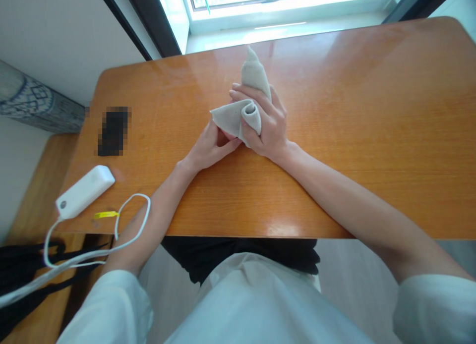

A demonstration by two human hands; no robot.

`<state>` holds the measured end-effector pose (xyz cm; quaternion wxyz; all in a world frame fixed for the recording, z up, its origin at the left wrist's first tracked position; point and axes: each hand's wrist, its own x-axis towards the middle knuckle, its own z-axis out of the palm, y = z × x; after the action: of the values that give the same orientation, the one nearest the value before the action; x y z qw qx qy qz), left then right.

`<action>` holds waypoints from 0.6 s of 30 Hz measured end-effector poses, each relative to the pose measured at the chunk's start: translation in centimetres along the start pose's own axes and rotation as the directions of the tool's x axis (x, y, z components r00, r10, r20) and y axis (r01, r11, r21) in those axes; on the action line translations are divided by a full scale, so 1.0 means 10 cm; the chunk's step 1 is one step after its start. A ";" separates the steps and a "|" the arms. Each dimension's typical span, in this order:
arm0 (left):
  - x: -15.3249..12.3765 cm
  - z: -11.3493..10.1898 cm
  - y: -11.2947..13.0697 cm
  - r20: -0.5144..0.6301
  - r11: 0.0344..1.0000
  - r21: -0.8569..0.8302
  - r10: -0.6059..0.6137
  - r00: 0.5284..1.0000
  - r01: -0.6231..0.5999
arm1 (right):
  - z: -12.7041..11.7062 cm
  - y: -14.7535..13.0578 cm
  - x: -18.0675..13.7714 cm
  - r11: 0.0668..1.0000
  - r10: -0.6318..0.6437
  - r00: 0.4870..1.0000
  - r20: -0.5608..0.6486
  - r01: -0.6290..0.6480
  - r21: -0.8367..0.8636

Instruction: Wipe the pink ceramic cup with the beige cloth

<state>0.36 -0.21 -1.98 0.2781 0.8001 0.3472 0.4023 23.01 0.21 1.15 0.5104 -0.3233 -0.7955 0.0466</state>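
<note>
1. Cloth (227, 118), pale and partly rolled: held above the middle of the desk (353, 136), seemingly for equal reach by both hands.
2. Right hand (273, 123): wrapped around the cloth, fingers across its upper part, thumb pressed against the roll, likely so it cannot loosen.
3. Left hand (210, 148): pinching the lower-left edge, probably to steady that corner; fingertips partly hidden.
4. White box (85, 191), cable (149, 207) and yellow tag (106, 214): at the desk's left end, presumably clear of the work.
5. Count: two hands, one box, one tag, one blurred dark object (115, 133). From where I stand, I cannot tell whether the cloth is one piece or two.
</note>
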 end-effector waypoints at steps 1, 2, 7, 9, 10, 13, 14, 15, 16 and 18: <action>0.01 -0.02 0.04 -0.026 1.000 0.000 0.022 0.999 -0.022 | 0.01 0.02 0.00 1.000 -0.002 1.000 0.005 0.002 0.002; 0.02 -0.04 0.07 -0.054 0.999 0.005 0.048 0.997 -0.048 | 0.02 0.04 0.00 1.000 0.000 1.000 0.007 0.000 0.004; 0.04 -0.13 0.16 -0.094 0.995 0.066 0.075 0.993 -0.069 | 0.01 -0.01 -0.01 0.999 -0.028 0.998 0.049 0.030 -0.027; 0.03 -0.14 0.14 -0.093 0.996 0.089 0.037 0.995 -0.029 | 0.01 -0.05 0.00 1.000 0.004 0.998 0.060 -0.003 -0.016; 0.02 -0.13 0.12 -0.103 0.995 0.095 0.022 0.994 -0.012 | 0.02 -0.05 0.01 0.999 0.041 0.998 0.043 -0.041 0.004; 0.02 -0.11 0.05 -0.134 0.996 0.085 0.018 0.991 -0.007 | 0.10 0.02 0.01 0.960 0.260 0.961 -0.092 -0.247 0.131; 0.02 -0.11 0.03 -0.137 0.997 0.074 0.023 0.990 -0.013 | 0.14 0.06 0.01 0.922 0.363 0.923 -0.123 -0.337 0.192; 0.02 -0.10 0.02 -0.135 0.998 0.060 0.028 0.990 -0.020 | 0.18 0.12 0.01 0.868 0.469 0.874 -0.128 -0.429 0.252; 0.02 -0.10 0.00 -0.131 0.999 0.047 0.033 0.991 -0.027 | 0.21 0.17 0.01 0.805 0.560 0.821 -0.112 -0.508 0.306; 0.02 -0.09 0.00 -0.132 0.999 0.019 0.031 0.991 -0.029 | 0.24 0.23 0.00 0.699 0.675 0.735 -0.056 -0.614 0.368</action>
<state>-0.28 0.16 -1.45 0.2415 0.7791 0.3562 0.4558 22.09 2.65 -0.92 0.5794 -0.4964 -0.5601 0.3227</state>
